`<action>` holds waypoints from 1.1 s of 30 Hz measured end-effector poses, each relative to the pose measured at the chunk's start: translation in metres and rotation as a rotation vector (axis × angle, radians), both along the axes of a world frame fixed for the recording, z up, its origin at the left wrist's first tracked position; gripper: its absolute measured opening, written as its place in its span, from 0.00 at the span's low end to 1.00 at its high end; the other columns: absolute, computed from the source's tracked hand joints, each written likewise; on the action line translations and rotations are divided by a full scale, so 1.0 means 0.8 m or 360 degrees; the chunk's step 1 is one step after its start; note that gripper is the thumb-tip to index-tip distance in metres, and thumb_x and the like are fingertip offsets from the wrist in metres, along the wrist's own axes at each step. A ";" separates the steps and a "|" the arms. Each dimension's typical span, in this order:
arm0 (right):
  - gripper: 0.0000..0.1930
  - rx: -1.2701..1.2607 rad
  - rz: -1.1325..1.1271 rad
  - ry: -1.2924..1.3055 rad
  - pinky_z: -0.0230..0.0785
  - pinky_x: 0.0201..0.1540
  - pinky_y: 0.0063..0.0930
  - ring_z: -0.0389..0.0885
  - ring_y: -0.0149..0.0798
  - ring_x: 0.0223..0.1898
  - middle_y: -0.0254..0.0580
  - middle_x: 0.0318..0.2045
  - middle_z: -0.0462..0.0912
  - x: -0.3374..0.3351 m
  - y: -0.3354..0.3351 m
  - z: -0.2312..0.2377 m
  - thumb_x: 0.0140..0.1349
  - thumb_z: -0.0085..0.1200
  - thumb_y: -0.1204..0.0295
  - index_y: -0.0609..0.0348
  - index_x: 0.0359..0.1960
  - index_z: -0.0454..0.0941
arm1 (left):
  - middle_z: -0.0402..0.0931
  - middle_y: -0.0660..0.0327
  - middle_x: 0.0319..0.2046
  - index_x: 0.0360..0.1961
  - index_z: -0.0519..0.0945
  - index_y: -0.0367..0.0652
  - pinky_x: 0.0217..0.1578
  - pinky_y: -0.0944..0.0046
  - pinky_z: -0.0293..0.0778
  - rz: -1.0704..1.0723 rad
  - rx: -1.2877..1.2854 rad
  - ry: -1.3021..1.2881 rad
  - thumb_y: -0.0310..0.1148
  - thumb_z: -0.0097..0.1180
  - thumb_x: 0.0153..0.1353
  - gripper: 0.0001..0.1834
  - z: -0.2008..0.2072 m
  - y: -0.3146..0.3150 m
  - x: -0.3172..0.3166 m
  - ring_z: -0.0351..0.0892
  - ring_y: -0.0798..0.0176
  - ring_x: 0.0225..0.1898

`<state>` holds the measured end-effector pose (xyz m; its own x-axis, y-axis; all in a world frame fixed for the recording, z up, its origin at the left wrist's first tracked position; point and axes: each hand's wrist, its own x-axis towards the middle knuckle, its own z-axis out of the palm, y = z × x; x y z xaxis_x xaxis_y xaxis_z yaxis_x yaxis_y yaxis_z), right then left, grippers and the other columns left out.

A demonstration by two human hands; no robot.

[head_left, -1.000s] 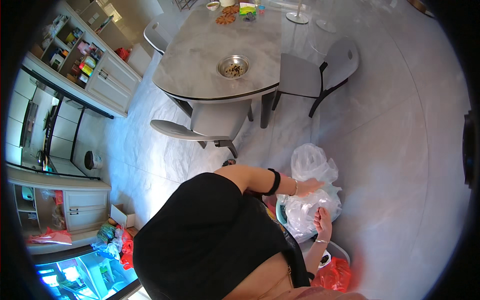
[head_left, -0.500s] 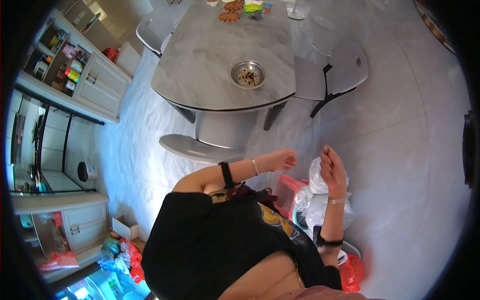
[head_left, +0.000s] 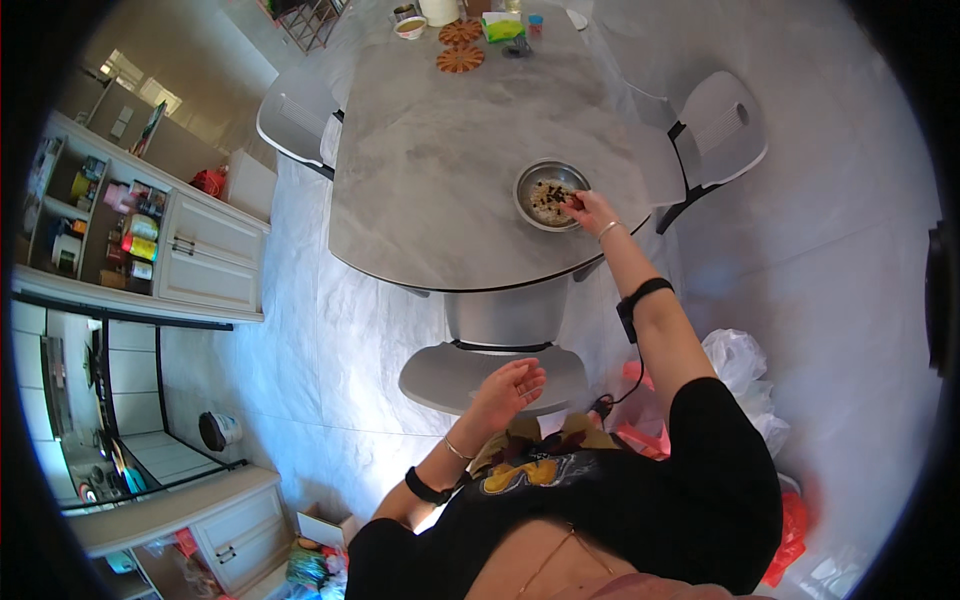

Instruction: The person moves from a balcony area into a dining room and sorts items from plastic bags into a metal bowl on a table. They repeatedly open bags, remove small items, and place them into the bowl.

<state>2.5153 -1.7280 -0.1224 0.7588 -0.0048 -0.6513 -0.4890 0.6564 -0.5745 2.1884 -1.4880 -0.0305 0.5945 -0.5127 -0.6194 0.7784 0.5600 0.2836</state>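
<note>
A metal bowl (head_left: 526,212) stands near the table's front right edge. It holds pale, grain-like bits (head_left: 545,205) mixed with small dark pieces. Over its right rim reaches my right hand (head_left: 592,212), fingertips drawn together at the contents. Whether anything is pinched between them is too small to see. My left hand (head_left: 510,393) hovers in front of my body, above the seat of a grey chair (head_left: 430,382). Its fingers are loosely bent and a little apart, with nothing visible in them.
The grey table (head_left: 440,160) carries two brown slatted mats (head_left: 460,59), a green packet (head_left: 502,27) and a white bowl (head_left: 410,28) at its far end. Another grey chair (head_left: 722,130) stands at the right. Clear plastic bags (head_left: 735,360) lie beside me at the lower right.
My right hand has moved forward from beside the bags to the bowl. My left hand has drawn back toward my left. The whole view has shifted, with the table now nearer.
</note>
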 end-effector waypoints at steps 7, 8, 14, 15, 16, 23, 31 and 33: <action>0.09 -0.0505 0.0120 0.0011 0.67 0.53 0.48 0.71 0.40 0.40 0.39 0.31 0.64 0.027 -0.004 -0.028 0.63 0.47 0.72 0.64 0.31 0.62 | 0.73 0.60 0.41 0.49 0.70 0.41 0.48 0.61 0.69 0.0059 0.0018 0.0071 0.32 0.47 0.63 0.14 -0.021 0.028 0.001 0.72 0.63 0.44; 0.08 -0.0454 0.0087 -0.0010 0.68 0.53 0.45 0.71 0.41 0.42 0.40 0.33 0.66 0.025 -0.009 -0.029 0.63 0.46 0.73 0.65 0.33 0.63 | 0.73 0.60 0.41 0.49 0.70 0.41 0.48 0.61 0.69 0.0043 0.0022 0.0070 0.31 0.47 0.63 0.14 -0.022 0.028 0.004 0.73 0.63 0.44; 0.13 -0.0759 0.0315 -0.0707 0.71 0.48 0.41 0.72 0.44 0.42 0.56 0.46 0.70 -0.019 -0.033 -0.021 0.60 0.47 0.78 0.70 0.46 0.67 | 0.74 0.59 0.40 0.48 0.70 0.40 0.47 0.63 0.70 -0.0099 0.0026 0.0028 0.30 0.47 0.62 0.13 -0.023 0.002 0.023 0.74 0.63 0.43; 0.12 -0.0800 0.0382 -0.0741 0.72 0.47 0.38 0.74 0.44 0.41 0.55 0.43 0.72 -0.038 -0.038 -0.015 0.61 0.46 0.78 0.71 0.45 0.68 | 0.74 0.59 0.40 0.48 0.70 0.40 0.47 0.63 0.70 -0.0136 0.0021 0.0010 0.30 0.47 0.62 0.13 -0.021 -0.006 0.025 0.74 0.63 0.42; 0.12 -0.0594 0.0326 -0.0730 0.73 0.46 0.36 0.75 0.44 0.39 0.54 0.40 0.75 -0.057 -0.044 -0.007 0.61 0.46 0.79 0.71 0.45 0.69 | 0.75 0.59 0.40 0.47 0.71 0.40 0.47 0.63 0.70 -0.0110 -0.0015 -0.0023 0.30 0.48 0.62 0.13 -0.020 -0.014 0.027 0.74 0.63 0.42; 0.07 0.0120 -0.0066 -0.0406 0.70 0.33 0.25 0.75 0.32 0.28 0.37 0.25 0.77 -0.306 -0.049 -0.003 0.59 0.45 0.74 0.62 0.29 0.75 | 0.75 0.58 0.41 0.48 0.72 0.41 0.48 0.60 0.69 -0.0389 0.0104 0.0075 0.31 0.50 0.60 0.14 -0.006 -0.075 0.025 0.73 0.62 0.44; 0.10 -0.0973 0.0523 -0.0121 0.66 0.27 0.23 0.71 0.31 0.24 0.36 0.23 0.74 -0.693 -0.255 -0.039 0.57 0.48 0.66 0.60 0.28 0.75 | 0.74 0.58 0.43 0.49 0.70 0.41 0.48 0.61 0.69 -0.0818 0.0413 0.0021 0.31 0.47 0.62 0.15 0.015 -0.213 -0.001 0.73 0.62 0.46; 0.11 -0.1761 0.1010 0.0348 0.70 0.29 0.30 0.76 0.42 0.26 0.44 0.22 0.77 -0.791 -0.314 -0.051 0.56 0.50 0.66 0.61 0.30 0.76 | 0.74 0.58 0.43 0.50 0.69 0.40 0.48 0.62 0.69 -0.1055 0.0412 -0.0207 0.30 0.46 0.62 0.15 0.031 -0.271 -0.009 0.73 0.63 0.45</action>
<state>1.8822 -1.9793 -0.1630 0.7058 -0.2979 -0.6427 -0.6903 -0.4933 -0.5293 2.1809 -1.7048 -0.0058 0.2864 -0.6377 -0.7151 0.8821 -0.1159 0.4566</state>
